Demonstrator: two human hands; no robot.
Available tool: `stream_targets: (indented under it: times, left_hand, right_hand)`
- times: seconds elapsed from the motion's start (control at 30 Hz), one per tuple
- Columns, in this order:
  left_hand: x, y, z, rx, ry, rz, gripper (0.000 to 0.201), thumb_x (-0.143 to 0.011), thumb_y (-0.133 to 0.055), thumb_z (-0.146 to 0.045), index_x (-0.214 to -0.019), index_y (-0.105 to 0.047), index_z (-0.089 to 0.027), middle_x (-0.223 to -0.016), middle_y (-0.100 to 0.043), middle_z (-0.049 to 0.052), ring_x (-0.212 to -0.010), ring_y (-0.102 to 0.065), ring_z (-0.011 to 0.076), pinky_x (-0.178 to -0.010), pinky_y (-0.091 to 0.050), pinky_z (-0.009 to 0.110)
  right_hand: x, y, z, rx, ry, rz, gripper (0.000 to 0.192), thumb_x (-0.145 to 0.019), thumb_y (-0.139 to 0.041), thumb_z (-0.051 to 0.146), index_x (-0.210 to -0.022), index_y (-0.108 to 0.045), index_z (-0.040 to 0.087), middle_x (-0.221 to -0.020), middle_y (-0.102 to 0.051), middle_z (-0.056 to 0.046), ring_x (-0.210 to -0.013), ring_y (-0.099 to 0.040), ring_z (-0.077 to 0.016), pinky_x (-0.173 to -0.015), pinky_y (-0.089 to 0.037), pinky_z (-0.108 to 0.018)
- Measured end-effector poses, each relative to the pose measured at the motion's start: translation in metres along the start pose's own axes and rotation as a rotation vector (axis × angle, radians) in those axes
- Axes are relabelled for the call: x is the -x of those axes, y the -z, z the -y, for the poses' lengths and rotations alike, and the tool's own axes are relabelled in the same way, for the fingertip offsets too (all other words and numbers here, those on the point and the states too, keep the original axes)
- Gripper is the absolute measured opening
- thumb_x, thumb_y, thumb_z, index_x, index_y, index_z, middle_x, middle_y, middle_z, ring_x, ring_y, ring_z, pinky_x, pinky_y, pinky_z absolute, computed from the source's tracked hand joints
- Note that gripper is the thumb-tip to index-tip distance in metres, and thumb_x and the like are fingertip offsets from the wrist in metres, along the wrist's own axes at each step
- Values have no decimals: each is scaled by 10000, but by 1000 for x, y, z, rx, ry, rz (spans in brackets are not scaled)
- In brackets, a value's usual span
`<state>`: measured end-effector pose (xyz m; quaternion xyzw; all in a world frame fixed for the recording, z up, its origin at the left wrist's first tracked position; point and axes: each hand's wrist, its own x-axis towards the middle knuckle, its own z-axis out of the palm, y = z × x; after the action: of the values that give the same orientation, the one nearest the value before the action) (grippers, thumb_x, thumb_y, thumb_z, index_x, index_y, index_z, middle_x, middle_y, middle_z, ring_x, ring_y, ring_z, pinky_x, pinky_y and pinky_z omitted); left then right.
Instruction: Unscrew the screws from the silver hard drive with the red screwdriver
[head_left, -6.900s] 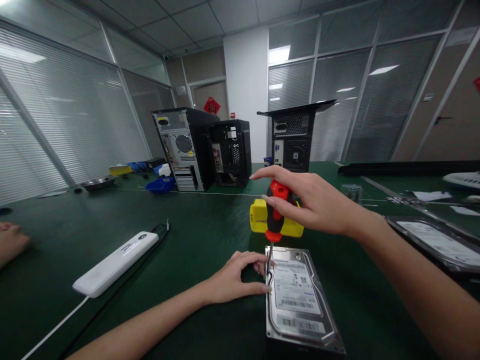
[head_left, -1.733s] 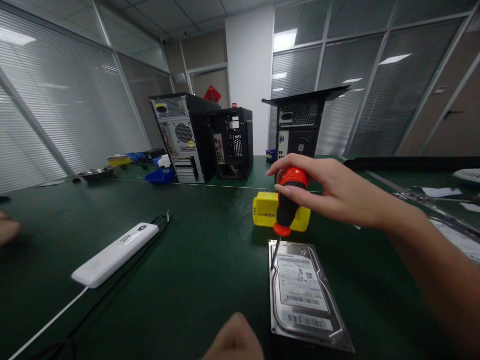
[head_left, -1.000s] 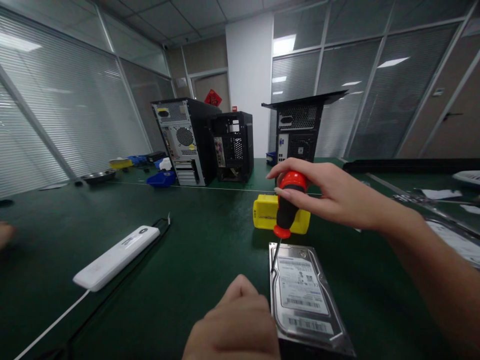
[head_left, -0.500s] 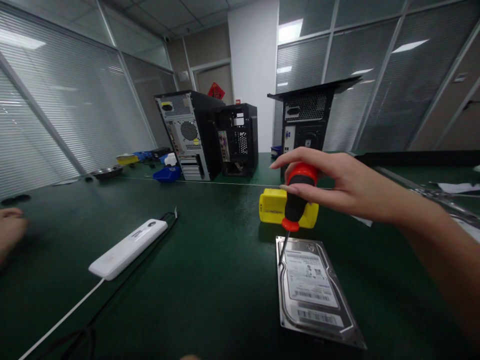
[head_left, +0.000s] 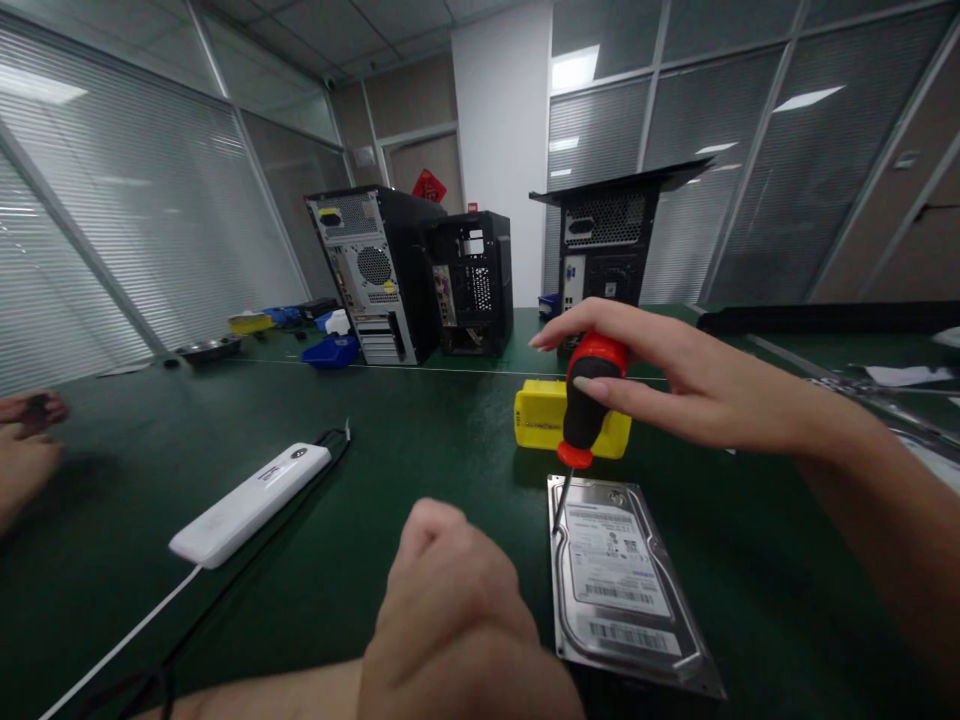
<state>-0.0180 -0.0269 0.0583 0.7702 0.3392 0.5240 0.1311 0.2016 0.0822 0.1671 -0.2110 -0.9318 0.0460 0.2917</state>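
Observation:
My right hand [head_left: 660,370] grips a red-and-black screwdriver [head_left: 586,400] by its handle, thumb along the side and palm over the top. The screwdriver leans slightly, and its thin shaft reaches down to the left edge of a silver hard drive [head_left: 619,570] with a white label. That drive lies flat on the green table. Left of it is my left hand [head_left: 457,600], closed with the knuckles up and slightly blurred. Its fingers are curled out of sight, so I cannot see whether anything is in them. A yellow bin [head_left: 531,420] stands just behind the drive, partly covered by the screwdriver.
A white power strip [head_left: 251,505] with cables lies on the left of the table. Another person's hands [head_left: 30,445] show at the left edge. Computer cases [head_left: 409,270] and an open black case [head_left: 480,290] stand behind, with another [head_left: 607,230] beyond my right hand. A blue bin [head_left: 330,352] sits nearby.
My left hand has come up from the bottom edge to beside the hard drive. My right thumb has shifted on the screwdriver handle, while the tip stays at the drive's left edge.

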Motion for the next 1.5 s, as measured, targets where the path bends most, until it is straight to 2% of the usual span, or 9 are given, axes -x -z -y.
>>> stream_targets:
  times: [0.07, 0.17, 0.4, 0.53, 0.73, 0.93, 1.13, 1.33, 1.5]
  left_hand:
    - [-18, -7, 10, 33, -183, -129, 182, -900, -446, -276, -739, -516, -230, -622, -480, -10, -609, -447, 159, -631, -362, 334]
    - [-33, -18, 45, -2, -31, -123, 118, -917, -417, -259, -826, -475, -212, -787, -487, 11, -755, -458, 175, -691, -364, 315]
    - [-31, -21, 101, -16, 178, 555, 369, -807, -648, -506, -1064, -608, -244, -1029, -540, 28, -1016, -468, 227, -934, -320, 354]
    - [-32, -26, 103, -46, 201, 646, 335, -750, -736, -464, -1011, -672, -265, -1017, -532, 11, -1014, -478, 211, -929, -307, 333]
    - [-31, -32, 108, 39, 229, 681, 251, -829, -675, -411, -995, -671, -223, -1010, -577, 8, -994, -520, 182, -887, -322, 309]
    - [-33, -31, 108, 77, 212, 709, 254, -825, -681, -400, -986, -639, -209, -1046, -598, 11, -1021, -524, 186, -916, -304, 316]
    - [-33, -30, 103, 56, 203, 744, 327, -786, -711, -429, -1007, -602, -213, -1000, -582, 2, -1015, -513, 197, -918, -301, 314]
    - [-33, -30, 100, 34, 215, 747, 334, -803, -686, -446, -1017, -581, -211, -1022, -577, 14, -1019, -491, 204, -921, -314, 314]
    - [-34, -30, 99, 28, 223, 747, 327, -798, -695, -437, -1007, -575, -217, -1020, -578, 10, -1007, -489, 204, -920, -324, 313]
  right_hand:
    - [0, 0, 0, -38, -1, 8, 402, -921, -493, 333, -1304, -465, 214, -1170, -594, -70, -955, -597, -209, -803, -472, -330]
    - [-1, -2, -3, -55, 1, -5, 397, -899, -544, 371, -1259, -472, 222, -1062, -608, -53, -834, -603, -183, -725, -479, -302]
    - [0, -1, -8, -49, -31, 8, 265, -963, -403, 352, -1135, -541, 205, -975, -615, -43, -813, -589, -182, -681, -450, -289]
    - [-2, -2, -4, -112, 13, 3, 350, -973, -394, 333, -1291, -476, 213, -1083, -610, -61, -866, -597, -176, -721, -463, -291]
    - [-6, -8, 0, -19, 49, -71, 313, -962, -407, 374, -1079, -593, 152, -974, -643, -63, -821, -596, -177, -733, -449, -306]
    - [-2, -5, 2, -179, 43, 21, 411, -984, -340, 310, -1377, -407, 211, -1165, -616, -70, -948, -607, -188, -783, -472, -317]
    - [-5, -5, 4, 99, 31, -30, 369, -954, -386, 451, -1082, -587, 169, -867, -656, -46, -711, -586, -169, -652, -425, -296]
    - [1, 4, 7, -44, 52, 24, 377, -982, -338, 283, -1317, -481, 189, -1234, -600, -82, -1074, -572, -213, -849, -441, -333]
    - [-3, 0, 8, 100, 46, -28, 351, -942, -432, 451, -1113, -578, 181, -949, -663, -52, -787, -606, -180, -671, -418, -290]
